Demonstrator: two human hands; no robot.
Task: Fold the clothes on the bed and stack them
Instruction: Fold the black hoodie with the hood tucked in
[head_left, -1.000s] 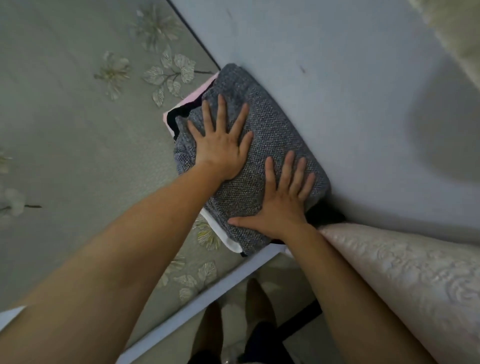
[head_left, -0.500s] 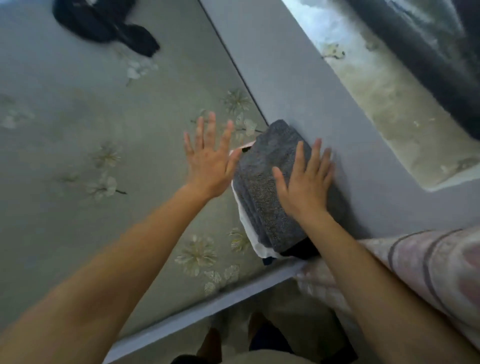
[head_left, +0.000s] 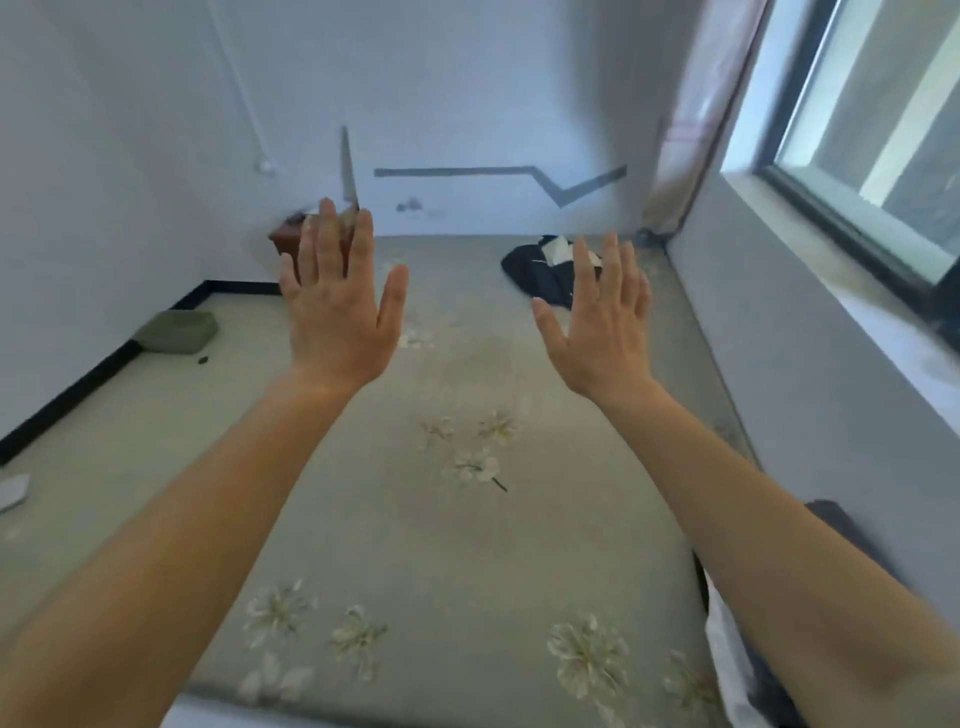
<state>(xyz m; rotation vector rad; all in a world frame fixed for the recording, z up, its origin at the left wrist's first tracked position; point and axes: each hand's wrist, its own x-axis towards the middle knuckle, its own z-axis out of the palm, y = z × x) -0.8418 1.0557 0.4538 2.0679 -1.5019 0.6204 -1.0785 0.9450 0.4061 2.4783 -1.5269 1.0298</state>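
— Hands?
— Left hand (head_left: 337, 306) and right hand (head_left: 597, 322) raised over the bed (head_left: 415, 519), fingers straight and spread, holding nothing; likely free to reach the next piece.
— Clothes?
— Dark garment (head_left: 540, 273) crumpled at the far right corner, unfolded. Folded stack (head_left: 724, 644) at the near right edge, mostly hidden by the right forearm.

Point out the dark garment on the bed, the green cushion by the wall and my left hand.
dark garment (head_left: 532, 275): head view, on its dark left half.
green cushion (head_left: 179, 331): head view, middle of its top.
left hand (head_left: 340, 317): head view, middle of the back of the hand.
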